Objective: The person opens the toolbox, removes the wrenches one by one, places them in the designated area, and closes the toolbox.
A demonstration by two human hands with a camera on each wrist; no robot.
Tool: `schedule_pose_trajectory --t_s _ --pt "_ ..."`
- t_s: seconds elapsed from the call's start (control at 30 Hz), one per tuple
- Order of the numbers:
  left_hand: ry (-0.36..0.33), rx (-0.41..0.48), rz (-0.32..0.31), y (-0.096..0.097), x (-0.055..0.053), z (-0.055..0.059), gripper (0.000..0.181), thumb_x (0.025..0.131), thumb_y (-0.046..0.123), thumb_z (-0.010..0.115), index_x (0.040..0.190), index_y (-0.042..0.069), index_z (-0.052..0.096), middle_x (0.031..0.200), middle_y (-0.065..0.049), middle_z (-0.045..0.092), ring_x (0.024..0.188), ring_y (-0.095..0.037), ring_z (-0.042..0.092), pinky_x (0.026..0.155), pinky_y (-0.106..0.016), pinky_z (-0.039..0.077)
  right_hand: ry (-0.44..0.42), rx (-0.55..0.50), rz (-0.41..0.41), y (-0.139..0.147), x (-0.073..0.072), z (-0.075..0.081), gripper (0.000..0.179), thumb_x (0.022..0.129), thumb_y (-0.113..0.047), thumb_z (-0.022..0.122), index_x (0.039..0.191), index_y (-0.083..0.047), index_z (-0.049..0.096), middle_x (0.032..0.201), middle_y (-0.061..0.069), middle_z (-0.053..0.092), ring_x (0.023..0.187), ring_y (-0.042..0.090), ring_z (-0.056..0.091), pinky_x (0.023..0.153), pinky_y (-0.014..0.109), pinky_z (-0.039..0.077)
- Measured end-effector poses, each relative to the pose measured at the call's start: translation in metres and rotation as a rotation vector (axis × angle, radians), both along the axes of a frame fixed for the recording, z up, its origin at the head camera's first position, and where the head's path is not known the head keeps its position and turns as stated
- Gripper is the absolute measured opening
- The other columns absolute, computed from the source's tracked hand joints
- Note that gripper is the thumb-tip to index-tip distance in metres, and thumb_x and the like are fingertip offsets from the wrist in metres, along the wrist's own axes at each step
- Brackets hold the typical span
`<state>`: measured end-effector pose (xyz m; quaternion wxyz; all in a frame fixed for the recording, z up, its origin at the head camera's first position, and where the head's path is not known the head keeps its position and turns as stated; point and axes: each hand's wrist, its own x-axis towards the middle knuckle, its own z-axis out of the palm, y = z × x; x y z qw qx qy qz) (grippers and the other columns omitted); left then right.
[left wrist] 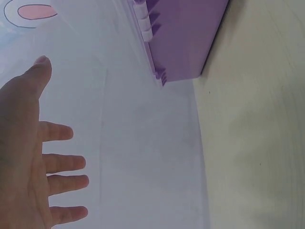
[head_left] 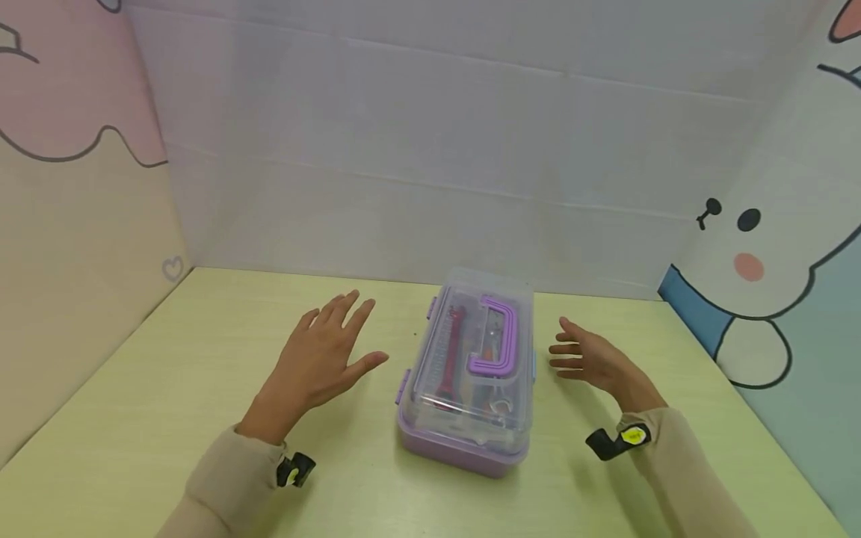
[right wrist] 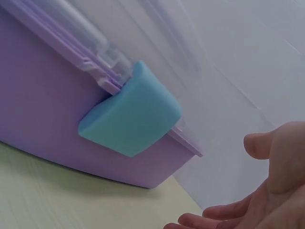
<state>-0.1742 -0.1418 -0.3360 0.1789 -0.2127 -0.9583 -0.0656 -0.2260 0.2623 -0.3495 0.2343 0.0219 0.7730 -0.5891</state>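
A toolbox (head_left: 464, 456) with a purple base and clear lid stands on the table, its lid down. Through the lid show a red wrench (head_left: 452, 351) and other tools. A purple handle (head_left: 513, 336) lies on top. On its right side is a blue latch (right wrist: 136, 112), fastened over the lid's edge; purple hinges (left wrist: 143, 21) run along the left side. My left hand (head_left: 316, 366) hovers left of the box with fingers spread, touching nothing. To the right of the box, my right hand (head_left: 595, 362) is held apart from it, fingers extended and thumb up.
The pale yellow table (head_left: 168, 373) meets a white back wall (head_left: 403, 149). Side panels with cartoon drawings stand at left and right, one showing a white animal face (head_left: 760, 246). Dark straps with small cameras sit on both wrists.
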Motion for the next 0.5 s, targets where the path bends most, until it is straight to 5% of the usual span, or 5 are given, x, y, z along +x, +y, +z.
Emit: schedule_pose_trajectory --t_s 0.2,0.37,0.5 --pt "0.027 0.002 -0.073 0.014 0.011 0.004 0.077 0.089 0.058 0.054 0.146 0.01 0.036 0.149 -0.016 0.039 0.135 -0.033 0.041 0.106 -0.052 0.041 -0.011 -0.006 -0.026 -0.003 0.007 -0.008 0.082 0.1 -0.051 0.031 0.143 0.016 0.013 0.141 0.035 0.032 0.114 0.027 0.055 0.097 0.035 0.052" --pt "0.066 -0.008 -0.13 0.025 0.019 0.007 0.076 0.089 0.059 0.053 0.145 0.011 0.038 0.148 -0.016 0.041 0.135 -0.032 0.042 0.105 -0.05 0.042 -0.028 -0.049 -0.022 -0.005 0.01 -0.014 0.077 0.101 -0.048 0.035 0.14 0.016 0.018 0.12 0.018 0.049 0.095 0.013 0.06 0.086 0.029 0.056" --pt "0.099 -0.026 -0.165 0.035 0.023 0.008 0.076 0.087 0.06 0.054 0.144 0.011 0.041 0.147 -0.015 0.043 0.133 -0.031 0.044 0.104 -0.048 0.044 -0.042 -0.083 -0.009 -0.006 0.013 -0.017 0.077 0.101 -0.047 0.034 0.141 0.016 0.014 0.12 0.018 0.05 0.094 0.013 0.062 0.085 0.028 0.057"
